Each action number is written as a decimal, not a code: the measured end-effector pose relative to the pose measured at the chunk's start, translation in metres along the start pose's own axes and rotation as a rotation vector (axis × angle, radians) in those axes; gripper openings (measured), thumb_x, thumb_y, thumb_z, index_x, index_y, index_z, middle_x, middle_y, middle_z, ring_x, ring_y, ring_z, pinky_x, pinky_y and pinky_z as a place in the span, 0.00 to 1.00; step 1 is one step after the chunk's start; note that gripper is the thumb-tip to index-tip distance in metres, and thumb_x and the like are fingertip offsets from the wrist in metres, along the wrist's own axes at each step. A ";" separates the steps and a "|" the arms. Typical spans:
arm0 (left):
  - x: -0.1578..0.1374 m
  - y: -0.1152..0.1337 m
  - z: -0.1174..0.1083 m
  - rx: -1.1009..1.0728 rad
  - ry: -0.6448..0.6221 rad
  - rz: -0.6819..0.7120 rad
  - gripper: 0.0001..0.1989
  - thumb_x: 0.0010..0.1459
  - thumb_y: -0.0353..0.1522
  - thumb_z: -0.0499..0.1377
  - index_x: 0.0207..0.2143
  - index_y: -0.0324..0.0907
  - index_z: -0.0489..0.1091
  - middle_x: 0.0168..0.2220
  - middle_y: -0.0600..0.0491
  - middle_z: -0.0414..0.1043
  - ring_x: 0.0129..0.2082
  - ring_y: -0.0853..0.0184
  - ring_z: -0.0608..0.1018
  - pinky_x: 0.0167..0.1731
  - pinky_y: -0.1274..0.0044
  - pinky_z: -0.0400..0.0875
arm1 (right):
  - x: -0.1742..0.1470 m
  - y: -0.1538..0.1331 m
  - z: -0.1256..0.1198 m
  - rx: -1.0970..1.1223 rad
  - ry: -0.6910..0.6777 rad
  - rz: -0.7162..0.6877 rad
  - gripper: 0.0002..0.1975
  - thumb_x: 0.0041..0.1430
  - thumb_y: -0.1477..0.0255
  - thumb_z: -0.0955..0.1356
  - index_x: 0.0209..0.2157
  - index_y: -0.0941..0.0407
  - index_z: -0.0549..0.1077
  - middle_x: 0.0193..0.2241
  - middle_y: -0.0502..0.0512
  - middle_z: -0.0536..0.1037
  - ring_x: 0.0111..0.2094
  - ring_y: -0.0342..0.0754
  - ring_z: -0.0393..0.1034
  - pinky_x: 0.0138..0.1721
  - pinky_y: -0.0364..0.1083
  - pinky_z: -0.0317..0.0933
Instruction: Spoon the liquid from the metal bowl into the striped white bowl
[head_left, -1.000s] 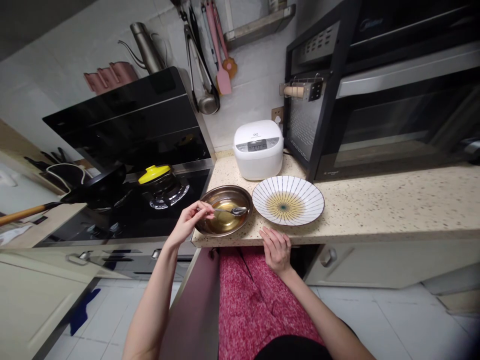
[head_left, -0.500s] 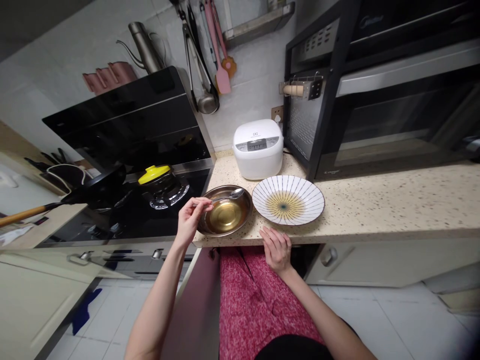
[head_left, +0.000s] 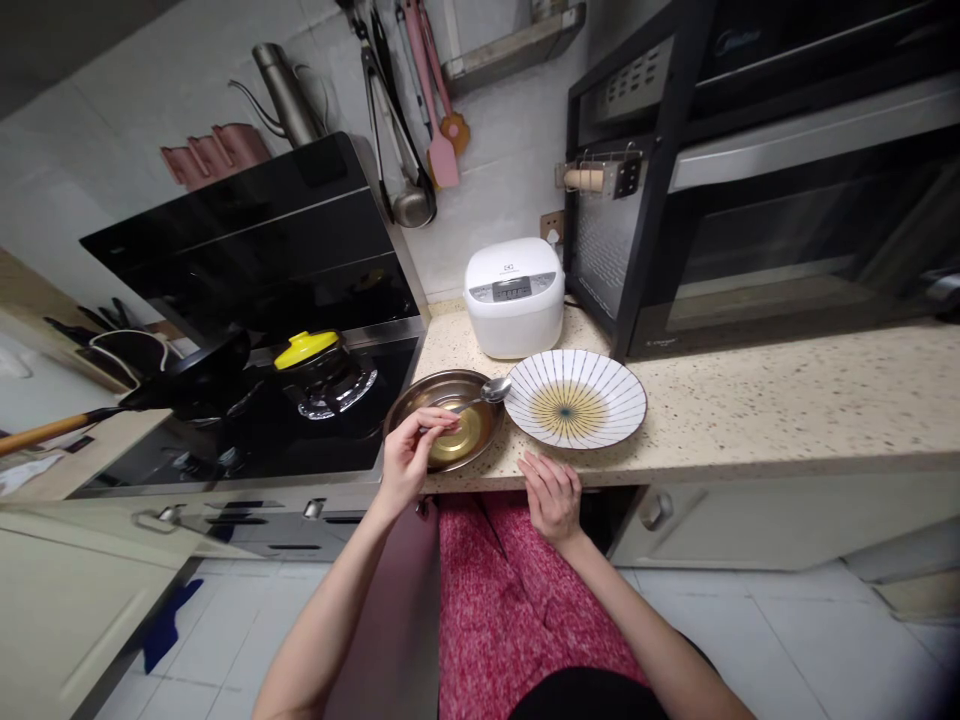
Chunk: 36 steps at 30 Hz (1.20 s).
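Note:
Pinched in the fingers of my left hand (head_left: 414,450) is the handle of a metal spoon (head_left: 495,390). The spoon's bowl hangs between the right rim of a steel bowl and the left rim of a patterned plate. Beneath the hand, the steel bowl (head_left: 405,396) stands on the counter with yellowish liquid in its bottom. To its right sits the white plate (head_left: 619,385) with dark radiating lines and a yellow centre. My right hand (head_left: 553,495) rests at the counter's front edge below the plate, its fingers stretched out and holding nothing.
Behind the plate stands a white rice cooker (head_left: 514,300). On the stove (head_left: 300,455) at left are a pot with a yellow lid (head_left: 307,348) and a dark wok (head_left: 199,378) with a wooden handle. A black oven (head_left: 795,220) fills the right side above the speckled counter (head_left: 787,410).
My left hand has moved right over the steel bowl, carrying the spoon toward the plate. The right hand stays at the counter edge.

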<state>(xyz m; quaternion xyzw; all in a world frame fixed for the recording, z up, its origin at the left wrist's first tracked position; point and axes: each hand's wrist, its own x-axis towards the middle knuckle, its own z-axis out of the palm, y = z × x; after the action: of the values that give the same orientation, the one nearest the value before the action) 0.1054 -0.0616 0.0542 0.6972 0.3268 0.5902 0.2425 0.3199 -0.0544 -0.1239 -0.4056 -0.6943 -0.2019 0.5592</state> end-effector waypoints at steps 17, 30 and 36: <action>-0.010 -0.001 0.011 0.391 -0.278 0.463 0.15 0.70 0.21 0.52 0.52 0.39 0.74 0.51 0.39 0.80 0.52 0.60 0.82 0.51 0.68 0.78 | 0.000 0.000 0.000 -0.013 -0.012 -0.003 0.23 0.67 0.77 0.63 0.61 0.52 0.71 0.48 0.55 0.85 0.52 0.48 0.75 0.65 0.49 0.49; 0.007 0.004 -0.038 0.358 -0.057 0.187 0.09 0.70 0.27 0.56 0.42 0.42 0.78 0.46 0.46 0.82 0.46 0.63 0.84 0.46 0.71 0.82 | 0.004 -0.001 -0.003 -0.004 -0.010 -0.005 0.23 0.66 0.78 0.64 0.61 0.53 0.71 0.47 0.55 0.85 0.51 0.48 0.75 0.62 0.48 0.52; 0.013 -0.014 -0.067 0.266 -0.086 -0.006 0.10 0.69 0.33 0.58 0.37 0.40 0.78 0.43 0.46 0.82 0.42 0.62 0.85 0.44 0.70 0.85 | 0.003 0.000 -0.002 0.005 -0.003 -0.003 0.24 0.67 0.77 0.63 0.62 0.53 0.70 0.47 0.55 0.85 0.52 0.48 0.74 0.62 0.48 0.51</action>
<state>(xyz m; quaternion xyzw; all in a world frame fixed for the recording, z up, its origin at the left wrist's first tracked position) 0.0389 -0.0461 0.0653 0.7468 0.3935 0.5106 0.1635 0.3204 -0.0548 -0.1206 -0.4033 -0.6964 -0.2004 0.5587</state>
